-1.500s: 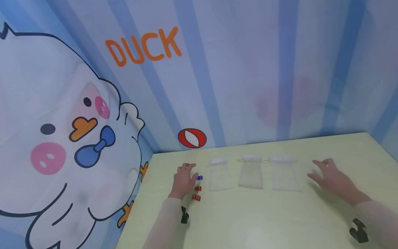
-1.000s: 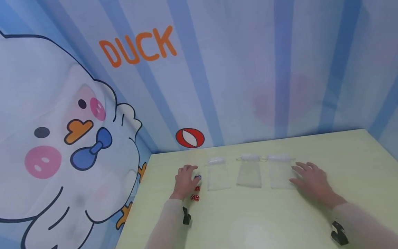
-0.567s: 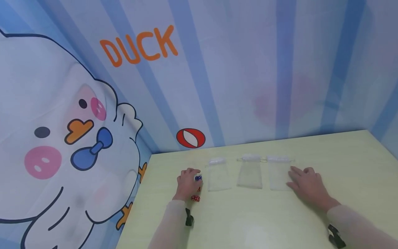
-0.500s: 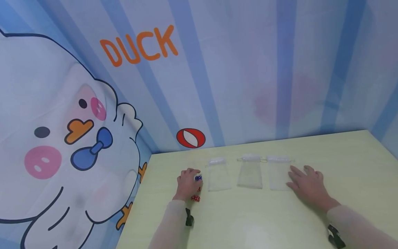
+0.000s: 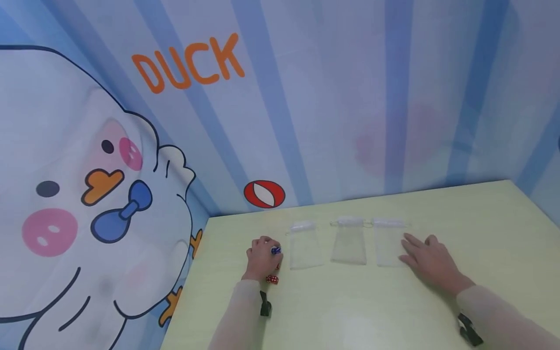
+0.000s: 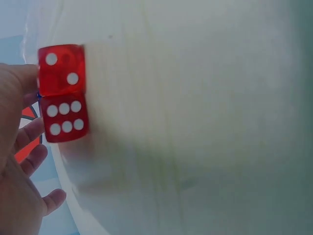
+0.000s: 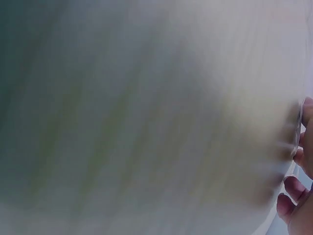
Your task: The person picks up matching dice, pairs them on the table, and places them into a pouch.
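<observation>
My left hand [image 5: 262,257] pinches a blue die [image 5: 275,250] between thumb and fingers at the left of the table. Just nearer lies a red die [image 5: 272,279]; another red die [image 5: 277,267] is mostly hidden by the thumb. Two dotted red faces [image 6: 63,93] show large beside the thumb in the left wrist view, with only a sliver of blue behind. At the right, my right hand [image 5: 430,260] has loosely spread fingers at the side edge of a sheer white pouch [image 5: 388,245]. Whether they press on it is hard to tell.
Two more sheer pouches lie in the same row, a middle pouch [image 5: 349,243] and a left pouch [image 5: 305,247], their gathered tops toward the back. Behind the pale table [image 5: 350,311] hangs a striped blue curtain [image 5: 332,97] with a cartoon duck at the left.
My right hand has come in from the right to the right pouch's edge. My left hand has closed its thumb and fingers on the blue die. The head view has shifted slightly.
</observation>
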### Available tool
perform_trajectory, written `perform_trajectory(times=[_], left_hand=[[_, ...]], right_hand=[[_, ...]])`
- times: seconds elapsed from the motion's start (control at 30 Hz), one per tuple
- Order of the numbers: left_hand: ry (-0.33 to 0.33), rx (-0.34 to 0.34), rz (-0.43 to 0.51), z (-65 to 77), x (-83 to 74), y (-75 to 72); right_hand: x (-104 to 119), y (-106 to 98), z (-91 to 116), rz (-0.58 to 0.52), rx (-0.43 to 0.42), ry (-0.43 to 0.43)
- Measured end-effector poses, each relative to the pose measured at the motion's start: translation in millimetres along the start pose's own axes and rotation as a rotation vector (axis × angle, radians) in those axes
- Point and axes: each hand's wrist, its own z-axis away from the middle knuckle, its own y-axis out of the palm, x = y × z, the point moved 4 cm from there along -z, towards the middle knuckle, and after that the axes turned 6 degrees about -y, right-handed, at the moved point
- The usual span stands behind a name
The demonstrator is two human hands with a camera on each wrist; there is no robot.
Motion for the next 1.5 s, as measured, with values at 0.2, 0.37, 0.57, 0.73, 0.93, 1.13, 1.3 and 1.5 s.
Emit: perform_trajectory(times=[0.2, 0.37, 0.57, 0.73, 0.93, 1.13, 1.3, 1.5], left_hand=[[0.006, 0.0, -0.016, 1.9, -0.7, -3.4], [0.006, -0.007, -0.018, 4.5, -1.0, -5.8], [0.026, -0.024, -0.033, 1.5, 1.0, -2.1], [0.044, -0.029, -0.033, 2.9, 3.4, -2.1], [0.081, -0.081, -0.025, 7.2, -3.1, -13.4], [0.137, -0.092, -0.035, 13.1, -18.8, -21.2], [0.219, -0.08, -0.014, 22.7, -42.6, -27.5], [0.308, 0.06, -0.029, 41.9, -75.6, -24.0]], right_hand=[[-2, 3, -2, -0.06, 0.074, 0.008], [-3, 2, -1, -0.088, 0.104, -0.004], [-2, -4, 0, -0.098, 0.123, 0.007], [-2, -3, 1, -0.105, 0.153, 0.006], [-1, -4, -2, -0.086, 0.135, -0.01], [-2, -6, -3, -0.086, 0.143, -0.011], [-4, -5, -4, -0.097, 0.147, -0.003], [-3, -4, -4, -0.111, 0.148, -0.001]])
